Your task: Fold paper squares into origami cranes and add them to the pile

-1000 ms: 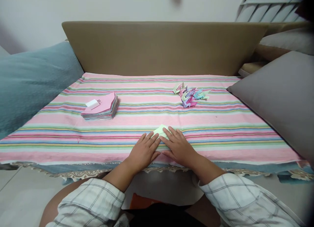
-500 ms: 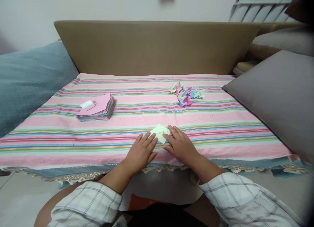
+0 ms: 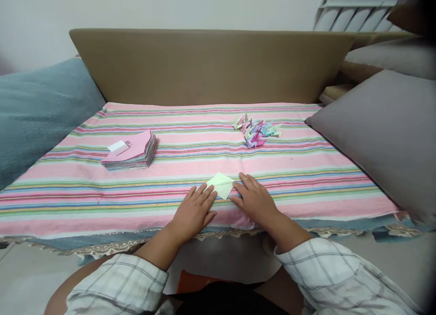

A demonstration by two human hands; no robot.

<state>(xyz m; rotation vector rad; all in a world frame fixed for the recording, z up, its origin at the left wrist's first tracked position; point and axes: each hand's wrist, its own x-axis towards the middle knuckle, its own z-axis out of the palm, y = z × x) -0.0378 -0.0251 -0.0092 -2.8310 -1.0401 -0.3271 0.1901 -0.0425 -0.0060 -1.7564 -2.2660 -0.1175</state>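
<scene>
One pale green paper (image 3: pixel 220 186), long axis side to side; left hand (image 3: pixel 193 216), fingers slightly spread, over its left end; right hand (image 3: pixel 258 204), fingers loosely spread, at its right corner.

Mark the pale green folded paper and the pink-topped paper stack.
Pale green folded paper (image 3: pixel 223 190): head view, on its upper face.
Pink-topped paper stack (image 3: pixel 138 147): head view, on the top sheet.

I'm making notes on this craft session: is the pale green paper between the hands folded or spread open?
Folded: the pale green paper shows a slanting edge where layers overlap, beside the left hand.
</scene>
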